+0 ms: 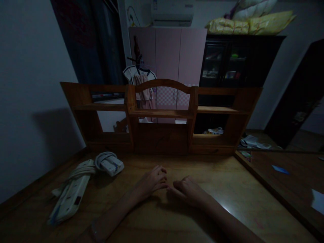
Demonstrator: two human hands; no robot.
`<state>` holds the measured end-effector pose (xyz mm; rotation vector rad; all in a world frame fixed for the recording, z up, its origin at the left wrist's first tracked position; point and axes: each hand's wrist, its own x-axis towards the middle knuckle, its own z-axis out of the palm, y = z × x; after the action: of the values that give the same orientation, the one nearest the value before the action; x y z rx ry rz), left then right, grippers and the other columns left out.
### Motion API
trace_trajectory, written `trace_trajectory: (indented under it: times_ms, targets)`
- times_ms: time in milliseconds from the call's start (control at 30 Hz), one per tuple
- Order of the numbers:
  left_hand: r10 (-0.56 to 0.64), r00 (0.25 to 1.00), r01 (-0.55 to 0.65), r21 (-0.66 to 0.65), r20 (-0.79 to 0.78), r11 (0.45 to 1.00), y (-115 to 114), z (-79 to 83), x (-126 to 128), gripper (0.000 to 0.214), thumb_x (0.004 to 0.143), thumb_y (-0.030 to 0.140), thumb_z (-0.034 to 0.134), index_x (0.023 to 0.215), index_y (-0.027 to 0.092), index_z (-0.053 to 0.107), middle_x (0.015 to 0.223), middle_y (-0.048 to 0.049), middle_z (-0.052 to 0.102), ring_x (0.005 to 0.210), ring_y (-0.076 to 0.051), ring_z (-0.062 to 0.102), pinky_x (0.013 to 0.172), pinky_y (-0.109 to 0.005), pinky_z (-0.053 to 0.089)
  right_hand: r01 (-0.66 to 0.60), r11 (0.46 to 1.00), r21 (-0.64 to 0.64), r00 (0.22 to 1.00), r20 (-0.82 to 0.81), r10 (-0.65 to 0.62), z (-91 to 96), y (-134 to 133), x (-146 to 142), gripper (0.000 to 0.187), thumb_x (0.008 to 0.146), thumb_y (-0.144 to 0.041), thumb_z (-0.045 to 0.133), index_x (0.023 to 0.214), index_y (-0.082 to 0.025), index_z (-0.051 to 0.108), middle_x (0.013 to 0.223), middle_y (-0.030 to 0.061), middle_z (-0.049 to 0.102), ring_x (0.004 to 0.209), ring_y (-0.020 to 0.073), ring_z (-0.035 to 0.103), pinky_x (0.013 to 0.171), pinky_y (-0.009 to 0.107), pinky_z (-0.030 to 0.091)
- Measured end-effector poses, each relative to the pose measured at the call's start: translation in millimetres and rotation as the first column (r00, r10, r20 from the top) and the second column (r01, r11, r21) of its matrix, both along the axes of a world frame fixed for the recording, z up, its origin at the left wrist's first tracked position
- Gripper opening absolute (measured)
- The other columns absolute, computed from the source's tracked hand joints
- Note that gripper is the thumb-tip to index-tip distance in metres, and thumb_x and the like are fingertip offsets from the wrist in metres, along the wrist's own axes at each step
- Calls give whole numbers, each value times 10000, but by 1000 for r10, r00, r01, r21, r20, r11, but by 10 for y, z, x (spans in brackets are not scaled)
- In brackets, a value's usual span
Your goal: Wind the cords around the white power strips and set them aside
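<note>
**Close Together, Nothing Visibly Held**

Left hand (154, 180) — grip loosely spread; right hand (188, 190) curls, underside hidden, so I can't tell its grip. They nearly touch above the tabletop (152, 222). Leftward, a long power strip (72, 199) and smaller power strip (112, 166) lie cord-wrapped, probably for tidiness — wooden shelf unit (162, 114) behind.

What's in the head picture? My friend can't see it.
A person's left hand and right hand are close together over a wooden desk. A long power strip and a shorter one lie at left; a wooden shelf stands behind.
</note>
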<state>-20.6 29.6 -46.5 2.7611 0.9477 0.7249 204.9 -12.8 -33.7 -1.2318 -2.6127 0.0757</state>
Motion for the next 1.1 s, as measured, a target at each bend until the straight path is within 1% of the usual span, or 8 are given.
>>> trace_trajectory:
  times_ms: [333, 467, 600, 933, 1100]
  targets:
    - [-5, 1000, 5, -18, 2, 1000, -55, 63, 6, 200, 882, 373, 549, 954, 203, 626, 1132, -63, 528, 1023, -200, 516, 850, -336, 454, -10, 1000, 14, 1000, -10, 10, 8, -3, 3, 601, 982, -535, 242, 721, -167, 639, 626, 59, 656, 524, 121, 540, 535, 267, 220]
    - [-13, 1000, 12, -23, -6, 1000, -33, 41, -1, 209, 892, 383, 529, 943, 203, 623, 1139, -64, 521, 1019, -202, 516, 835, -332, 456, -2, 1000, 1, 1000, -13, 2, 14, 0, -3, 611, 979, -543, 238, 730, -162, 646, 641, 65, 664, 527, 121, 543, 530, 270, 212]
    - [-20, 1000, 20, -24, -19, 1000, -8, 19, -2, 221, 894, 400, 523, 940, 209, 623, 1140, -59, 522, 1011, -201, 514, 853, -340, 448, -7, 1000, -16, 1000, -4, 7, 20, 4, -7, 620, 983, -534, 229, 741, -155, 656, 657, 76, 673, 529, 120, 548, 533, 273, 212]
    - [-13, 999, 12, -19, -33, 1000, -44, 56, -6, 242, 906, 412, 495, 960, 210, 617, 1143, -63, 516, 1037, -207, 507, 860, -347, 448, -5, 1000, -2, 1000, -18, 5, 15, 10, 12, 610, 983, -542, 227, 744, -174, 650, 651, 67, 671, 547, 129, 553, 544, 272, 229]
    - [-10, 1000, 10, -9, -28, 1000, -29, 44, -10, 239, 904, 409, 500, 973, 209, 612, 1142, -67, 517, 1038, -210, 510, 856, -349, 452, -7, 1000, -7, 1000, -25, 7, 17, 15, 12, 603, 981, -544, 235, 753, -174, 652, 661, 69, 675, 550, 133, 563, 541, 276, 234]
